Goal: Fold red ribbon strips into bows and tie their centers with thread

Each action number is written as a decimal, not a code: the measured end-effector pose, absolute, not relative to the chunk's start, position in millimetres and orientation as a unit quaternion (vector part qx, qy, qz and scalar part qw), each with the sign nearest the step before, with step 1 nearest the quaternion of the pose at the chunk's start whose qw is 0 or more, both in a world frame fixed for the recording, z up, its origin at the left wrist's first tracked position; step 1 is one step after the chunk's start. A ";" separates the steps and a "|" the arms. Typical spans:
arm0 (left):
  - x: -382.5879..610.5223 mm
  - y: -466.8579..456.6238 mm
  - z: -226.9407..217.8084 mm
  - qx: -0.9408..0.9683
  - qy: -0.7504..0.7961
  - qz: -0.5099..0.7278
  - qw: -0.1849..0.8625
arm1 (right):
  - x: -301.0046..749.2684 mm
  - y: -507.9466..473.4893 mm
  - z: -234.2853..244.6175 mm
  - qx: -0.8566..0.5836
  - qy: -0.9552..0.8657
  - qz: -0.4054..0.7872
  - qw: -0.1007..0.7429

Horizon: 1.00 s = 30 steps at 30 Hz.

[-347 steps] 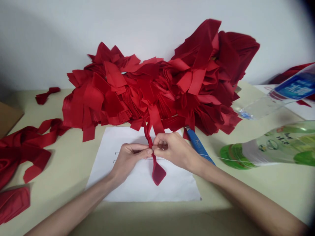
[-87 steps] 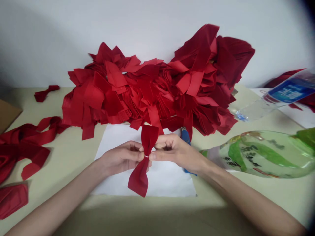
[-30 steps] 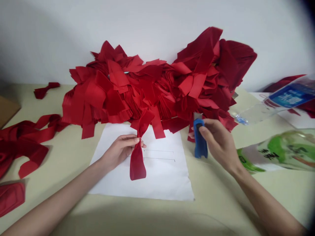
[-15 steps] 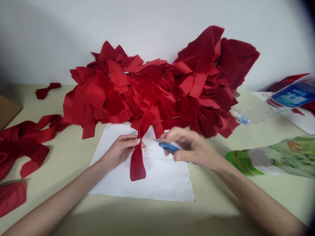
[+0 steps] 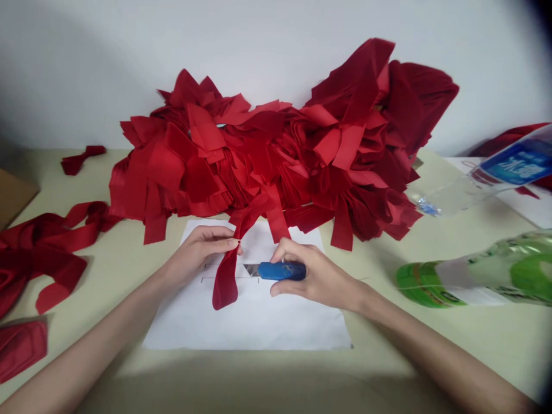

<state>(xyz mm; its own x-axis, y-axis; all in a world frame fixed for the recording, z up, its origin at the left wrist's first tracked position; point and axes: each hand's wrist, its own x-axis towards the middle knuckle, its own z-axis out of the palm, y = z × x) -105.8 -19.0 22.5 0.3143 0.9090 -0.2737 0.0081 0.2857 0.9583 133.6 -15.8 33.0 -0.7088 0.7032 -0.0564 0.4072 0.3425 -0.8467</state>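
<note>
My left hand (image 5: 210,248) pinches a red ribbon loop (image 5: 226,279) at its narrow, gathered middle, where a pale bit, perhaps thread, shows. One end hangs down over the marked white paper (image 5: 185,322); the other rises toward the ribbon pile. Facing it from the right, my right hand (image 5: 310,275) is closed on a small blue-handled cutter (image 5: 282,270), fingers above and thumb below. Its short metal blade (image 5: 252,269) points left, apart from the ribbon. Whether the blade is single or double I cannot tell.
Behind the paper, a big heap of red ribbon pieces (image 5: 254,149) leans along the wall. More red ribbon (image 5: 52,241) lies at the left, with a small bow (image 5: 81,160) farther back. A green bottle (image 5: 431,282) and a blue-labelled clear bottle (image 5: 513,164) lie at the right.
My left hand and the ribbon loop have shifted slightly left. The right hand has drawn a little left and turned the cutter level. The paper lies at a slightly different angle.
</note>
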 end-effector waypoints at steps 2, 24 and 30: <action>-105.2 -19.8 23.0 0.503 0.481 0.338 0.633 | 133.3 -16.5 33.7 -0.354 -0.823 0.420 0.145; -75.4 -33.1 20.5 0.501 0.602 0.359 0.507 | 121.6 -35.6 20.1 -0.476 -0.856 0.060 0.194; -65.0 -33.3 28.9 0.502 0.621 0.393 0.456 | 125.8 -32.9 16.5 -0.420 -0.856 -0.081 0.291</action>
